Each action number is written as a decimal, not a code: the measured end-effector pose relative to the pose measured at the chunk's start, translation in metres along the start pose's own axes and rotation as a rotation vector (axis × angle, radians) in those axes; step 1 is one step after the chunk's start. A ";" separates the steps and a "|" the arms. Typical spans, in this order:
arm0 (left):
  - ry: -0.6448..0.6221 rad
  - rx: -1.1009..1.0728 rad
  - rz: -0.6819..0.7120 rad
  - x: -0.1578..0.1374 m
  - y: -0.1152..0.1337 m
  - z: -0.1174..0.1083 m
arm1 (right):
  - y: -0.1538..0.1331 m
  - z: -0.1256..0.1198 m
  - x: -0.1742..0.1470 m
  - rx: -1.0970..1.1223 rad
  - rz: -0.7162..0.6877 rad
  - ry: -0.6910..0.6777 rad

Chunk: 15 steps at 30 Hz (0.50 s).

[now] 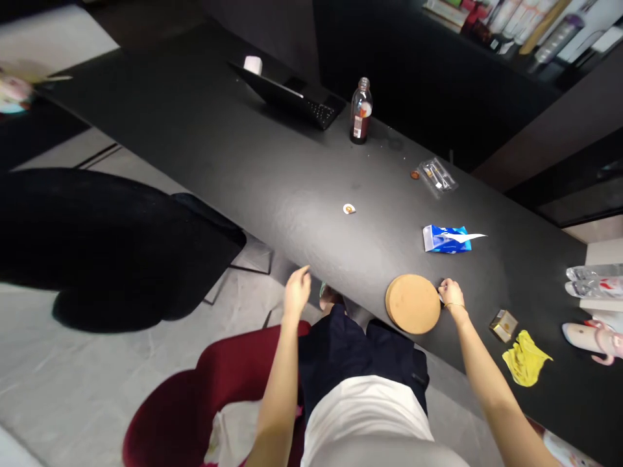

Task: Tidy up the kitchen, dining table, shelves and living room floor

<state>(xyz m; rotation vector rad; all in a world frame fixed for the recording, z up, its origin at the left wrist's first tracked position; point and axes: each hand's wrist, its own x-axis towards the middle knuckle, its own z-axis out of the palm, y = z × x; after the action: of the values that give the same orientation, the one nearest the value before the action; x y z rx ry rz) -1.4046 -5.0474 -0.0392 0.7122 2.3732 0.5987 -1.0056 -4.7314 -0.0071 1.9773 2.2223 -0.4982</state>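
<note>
My left hand point(296, 292) hovers at the table's front edge, fingers loosely stretched and nothing seen in them. My right hand point(451, 294) rests on the black table point(272, 175) with its fingers curled together. Something small shows at its fingertips, too small to name. Just left of that hand lies a round cork mat point(415, 303), which looks like a stack of more than one disc. Beyond it is a blue tissue pack point(446, 239) with a white tissue sticking out. A small white drop-shaped piece point(349, 209) lies mid-table.
A brown glass bottle point(361, 113) stands at the far edge beside an open laptop point(292, 97). A clear plastic tray point(438, 177) and brown cap point(415, 174) lie nearby. To the right are a small box point(503, 325), yellow cloth point(526, 359) and pink-white bottle point(591, 338).
</note>
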 end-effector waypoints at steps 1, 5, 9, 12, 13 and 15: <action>-0.009 -0.026 0.148 0.047 0.024 0.000 | -0.015 -0.001 0.000 0.009 0.013 0.027; -0.069 0.051 0.478 0.193 0.114 0.003 | -0.086 -0.001 0.008 0.077 0.054 0.141; -0.167 0.158 0.562 0.250 0.137 0.011 | -0.154 0.000 0.028 0.195 0.088 0.246; -0.240 0.153 0.596 0.265 0.128 0.018 | -0.190 -0.007 0.056 0.326 0.120 0.313; -0.260 0.126 0.603 0.268 0.125 0.020 | -0.199 -0.012 0.070 0.379 0.129 0.329; -0.280 0.027 0.611 0.272 0.123 0.024 | -0.213 -0.026 0.104 0.454 0.116 0.350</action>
<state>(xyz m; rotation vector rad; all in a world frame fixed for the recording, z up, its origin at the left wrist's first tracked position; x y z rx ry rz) -1.5336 -4.7831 -0.0975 1.4508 1.8949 0.6578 -1.2263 -4.6444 0.0191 2.5797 2.3246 -0.7478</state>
